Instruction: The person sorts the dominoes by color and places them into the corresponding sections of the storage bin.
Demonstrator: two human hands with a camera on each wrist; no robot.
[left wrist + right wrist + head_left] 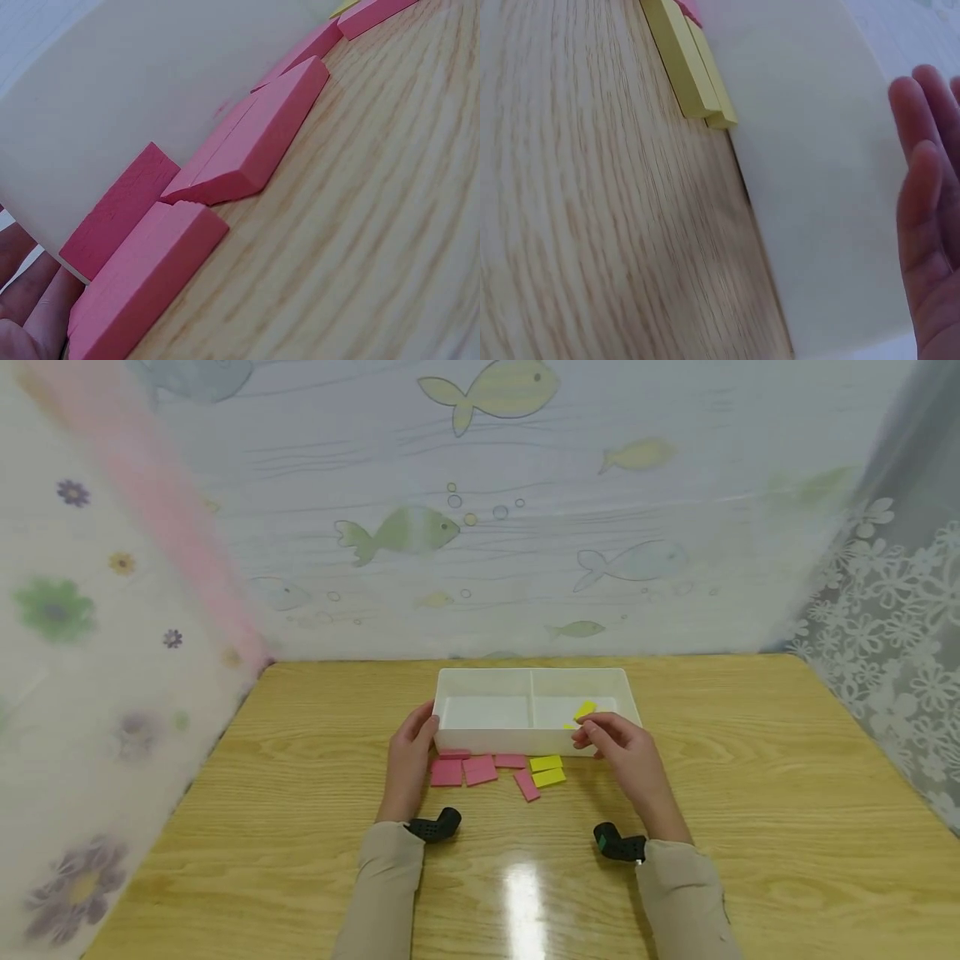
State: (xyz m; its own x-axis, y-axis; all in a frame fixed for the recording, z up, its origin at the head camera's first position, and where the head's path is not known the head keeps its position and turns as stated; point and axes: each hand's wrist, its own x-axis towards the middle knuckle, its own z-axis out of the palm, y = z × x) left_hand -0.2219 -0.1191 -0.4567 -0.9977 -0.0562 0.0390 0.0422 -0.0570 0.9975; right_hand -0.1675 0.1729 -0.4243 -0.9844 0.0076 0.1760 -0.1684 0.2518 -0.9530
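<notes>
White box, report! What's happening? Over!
Left grip touching white box's left end. Right grip empty, by right compartment; yellow pieces inside. Maybe in the way, in front: pink pieces, more yellow ones.

Pink blocks (pixel 446 772) and yellow blocks (pixel 549 777) lie before a divided white box (pixel 510 742).

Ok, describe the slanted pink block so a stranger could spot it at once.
On the wooden table stands a white box. In front of it lie pink blocks and two yellow blocks. The slanted pink block, just left of the yellow pair, sits askew and reaches farthest from the box.
</notes>
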